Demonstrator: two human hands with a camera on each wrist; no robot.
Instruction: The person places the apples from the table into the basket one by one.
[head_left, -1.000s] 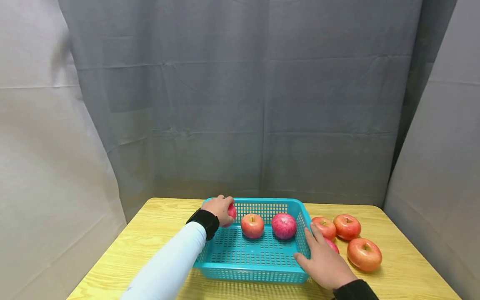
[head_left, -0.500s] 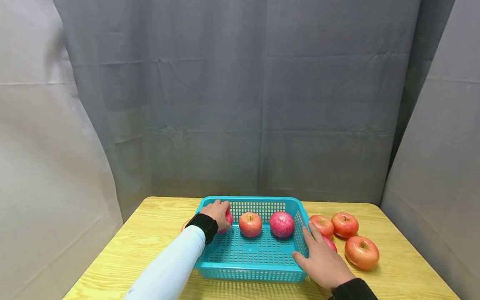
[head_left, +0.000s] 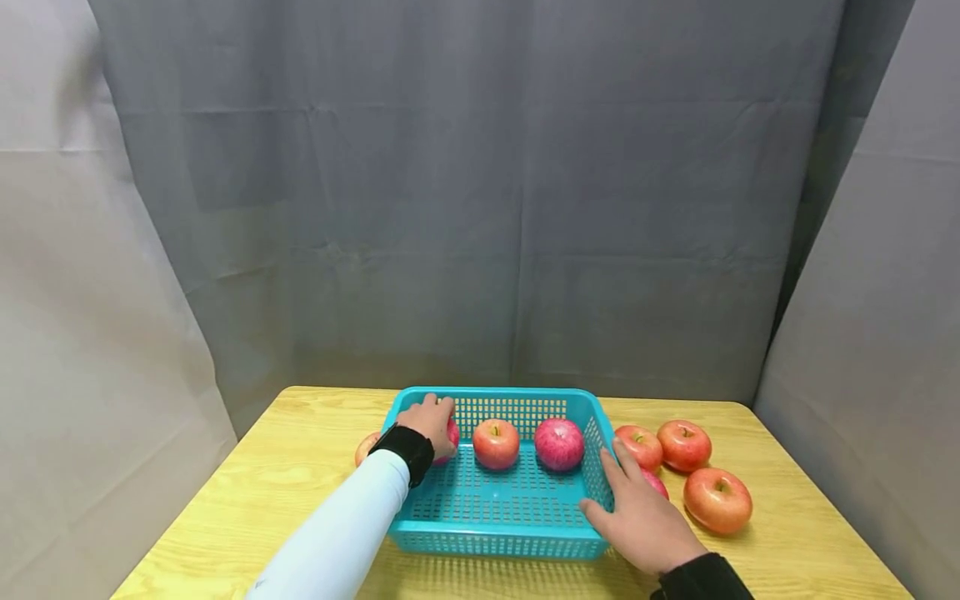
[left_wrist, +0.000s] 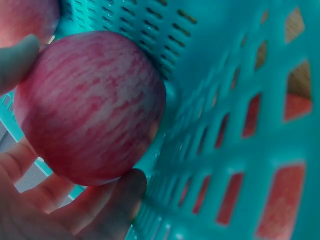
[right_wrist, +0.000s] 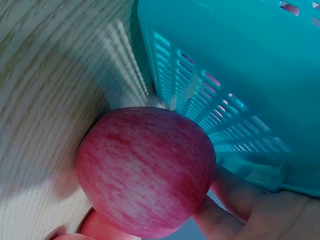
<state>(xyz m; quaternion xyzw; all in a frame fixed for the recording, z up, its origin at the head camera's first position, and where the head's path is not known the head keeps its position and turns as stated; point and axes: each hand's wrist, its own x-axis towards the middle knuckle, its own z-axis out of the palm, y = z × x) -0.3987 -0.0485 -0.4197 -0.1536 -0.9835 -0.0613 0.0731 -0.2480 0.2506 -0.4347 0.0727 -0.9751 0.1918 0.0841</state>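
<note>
Inside the turquoise plastic basket [head_left: 495,532], my left hand [head_left: 426,423] holds a red-pink apple [left_wrist: 95,105] near the left wall. In the left wrist view its thumb and fingers lie round the fruit. Most of that apple is hidden by the hand in the head view. To its right in the basket sit an orange-red apple [head_left: 496,444] and a deep pink apple [head_left: 558,445]. My right hand [head_left: 643,523] rests at the basket's right side, fingers extended along the rim. Beside it, outside the wall, lies another pink-red apple [right_wrist: 145,170], partly covered by the hand.
Three orange-red apples, one of them the nearest apple [head_left: 717,500], lie on the wooden table [head_left: 247,500] right of the basket. Another apple [head_left: 365,448] shows left of the basket, partly behind my wrist. A grey curtain [head_left: 412,208] hangs behind the table.
My left hand has lowered its apple deeper into the basket and a little leftward. The apple left of the basket has come into sight past my wrist. My right hand stays at the basket's side.
</note>
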